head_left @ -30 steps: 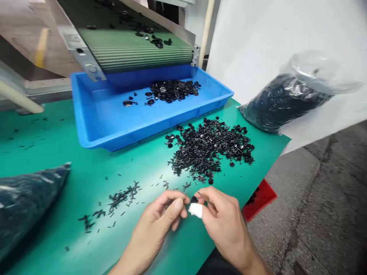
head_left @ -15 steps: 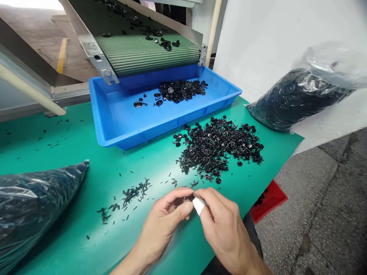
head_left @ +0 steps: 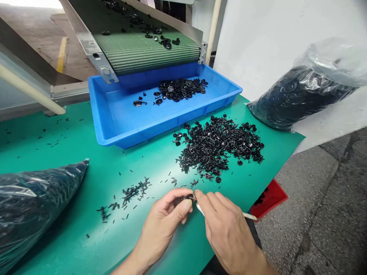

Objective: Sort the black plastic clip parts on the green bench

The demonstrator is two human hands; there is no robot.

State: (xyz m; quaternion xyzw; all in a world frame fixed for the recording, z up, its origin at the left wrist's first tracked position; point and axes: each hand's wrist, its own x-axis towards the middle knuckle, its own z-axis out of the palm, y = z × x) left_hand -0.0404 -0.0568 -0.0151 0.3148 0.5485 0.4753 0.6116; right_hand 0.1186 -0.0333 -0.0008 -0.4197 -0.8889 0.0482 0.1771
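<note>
My left hand (head_left: 166, 221) is closed on a small black plastic part (head_left: 183, 198), pinched between thumb and fingers; part of it is covered by them. Against its right edge, my right hand (head_left: 226, 225) grips a slim tool with a pale handle (head_left: 249, 216) that sticks out behind the hand. The tool's tip lies between the two hands, too small to tell its shape. Just beyond them, a heap of black plastic pieces (head_left: 218, 145), discs and cross-shaped bits, lies on the green tabletop (head_left: 114, 244). Cross-shaped scraps (head_left: 133, 193) are scattered to the left.
A green conveyor belt (head_left: 149, 57) carrying black parts ends above a blue tray (head_left: 129, 135) that holds more of them. Filled plastic bags stand at left (head_left: 37, 206) and right (head_left: 298, 95). A red bin (head_left: 271, 198) sits below the table's right edge.
My right hand has turned and shifted slightly right, so the tool's rear end now shows. More of the black part is visible in my left hand, which stays nearly in place.
</note>
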